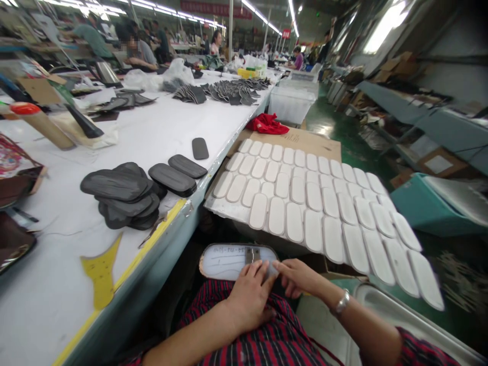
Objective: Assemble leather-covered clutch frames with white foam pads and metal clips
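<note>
White flat template [229,260] lies on my lap, near table edge. My left hand [249,297] presses down on it. My right hand [297,277] pinches small white pad [271,268] at its end.

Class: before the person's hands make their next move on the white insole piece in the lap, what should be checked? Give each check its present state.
1. Left hand on white insole piece: ok.
2. Right hand fingertips touch the piece: ok.
3. Firm grip on it: cannot tell.
4. Metal clip sits on the piece: ok.
5. White pads lie in ordered rows on their board: ok.
6. Dark insole stack is clear of the table edge: ok.
</note>
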The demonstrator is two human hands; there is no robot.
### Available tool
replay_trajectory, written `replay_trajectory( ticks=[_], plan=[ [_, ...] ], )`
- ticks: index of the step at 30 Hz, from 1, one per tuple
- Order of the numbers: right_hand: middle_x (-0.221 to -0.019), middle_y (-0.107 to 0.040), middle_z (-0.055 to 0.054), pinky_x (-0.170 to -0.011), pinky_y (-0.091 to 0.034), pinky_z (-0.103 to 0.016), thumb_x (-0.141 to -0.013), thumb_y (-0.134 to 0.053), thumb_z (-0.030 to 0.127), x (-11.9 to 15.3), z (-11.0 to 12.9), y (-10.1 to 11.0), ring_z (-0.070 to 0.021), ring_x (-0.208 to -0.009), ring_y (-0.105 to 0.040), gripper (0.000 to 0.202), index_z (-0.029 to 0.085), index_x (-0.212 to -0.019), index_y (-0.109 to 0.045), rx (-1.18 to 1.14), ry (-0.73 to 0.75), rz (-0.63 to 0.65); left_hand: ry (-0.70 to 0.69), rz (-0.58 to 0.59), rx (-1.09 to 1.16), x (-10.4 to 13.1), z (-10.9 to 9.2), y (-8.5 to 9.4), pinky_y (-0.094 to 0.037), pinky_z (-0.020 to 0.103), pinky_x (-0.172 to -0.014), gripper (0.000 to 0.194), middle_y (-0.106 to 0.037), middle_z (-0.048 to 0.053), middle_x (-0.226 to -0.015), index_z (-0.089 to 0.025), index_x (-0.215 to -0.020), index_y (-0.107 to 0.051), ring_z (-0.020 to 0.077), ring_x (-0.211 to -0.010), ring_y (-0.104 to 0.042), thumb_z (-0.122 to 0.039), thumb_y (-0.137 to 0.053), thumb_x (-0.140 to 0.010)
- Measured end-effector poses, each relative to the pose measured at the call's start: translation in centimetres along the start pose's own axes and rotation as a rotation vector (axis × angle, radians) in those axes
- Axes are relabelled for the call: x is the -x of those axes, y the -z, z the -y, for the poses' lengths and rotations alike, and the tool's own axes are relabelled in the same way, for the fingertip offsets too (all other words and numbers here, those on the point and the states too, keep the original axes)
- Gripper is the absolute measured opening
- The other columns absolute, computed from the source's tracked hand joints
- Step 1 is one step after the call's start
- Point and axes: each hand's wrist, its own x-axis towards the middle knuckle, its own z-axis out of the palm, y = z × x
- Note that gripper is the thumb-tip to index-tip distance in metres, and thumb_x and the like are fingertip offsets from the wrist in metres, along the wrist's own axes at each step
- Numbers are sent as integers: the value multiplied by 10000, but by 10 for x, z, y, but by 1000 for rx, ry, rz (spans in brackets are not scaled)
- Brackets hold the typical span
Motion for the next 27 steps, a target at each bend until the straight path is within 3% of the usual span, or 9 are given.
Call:
replay_trajectory(
  ticks=[3,6,8,11,15,19,23,27],
  plan=[
    [-589,-578,-35,-350,-431,-196,-868,-379,379,-5,-4,-10,-152,-446,-605,293,155,-703,-468,131,47,-109,79,-213,125,20,14,10,-325,350,-996,578,-482,126,-1288,-133,-1265,-423,224,-1181,-414,-442,-519,-785],
    [-624,-596,-50,-364,-422,-187,-890,-306,341,-10,-10,-13,-144,-473,-610,297,163,-713,-464,151,47,-103,409,-524,116,48,43,32,-411,298,-843,248,-635,58,-893,-168,-912,-594,167,-877,-552,-343,-427,-853],
    [-636,-605,-57,-373,-416,-186,-892,-295,398,-12,-13,-11,-143,-483,-610,341,169,-711,-469,196,71,-106,635,-591,91,64,65,46,-421,288,-714,218,-585,21,-723,-181,-752,-557,160,-720,-532,-377,-481,-811],
    [-630,-610,-59,-392,-402,-188,-875,-319,460,-15,-15,-7,-144,-495,-610,379,175,-683,-479,276,121,-119,776,-487,226,74,94,55,-387,263,-630,202,-552,-5,-701,-184,-743,-539,149,-663,-503,-377,-584,-703],
    [-631,-618,-50,-423,-397,-193,-895,-255,350,-16,-17,-5,-127,-481,-600,352,178,-688,-484,271,120,-91,823,-330,575,70,114,47,-369,245,-581,196,-490,-31,-546,-178,-560,-506,131,-585,-483,-319,-538,-692],
    [-629,-625,-51,-440,-400,-206,-902,-203,332,-15,-19,-5,-136,-501,-600,382,180,-702,-490,215,104,-79,905,-285,753,65,117,41,-408,240,-503,248,-468,-37,-479,-170,-555,-483,124,-493,-496,-367,-483,-705],
    [-630,-623,-42,-454,-370,-205,-883,-319,361,-14,-20,-3,-136,-517,-589,328,184,-697,-524,315,178,-132,915,-255,878,70,113,45,-471,252,-560,281,-563,-10,-598,-155,-672,-544,129,-579,-553,-431,-505,-707],
    [-600,-602,-36,-461,-346,-210,-886,-331,383,-14,-16,-1,-133,-509,-575,356,180,-664,-523,406,193,-201,875,-168,760,75,110,44,-457,232,-506,357,-563,0,-624,-153,-695,-563,144,-595,-558,-508,-528,-701]
  ],
)
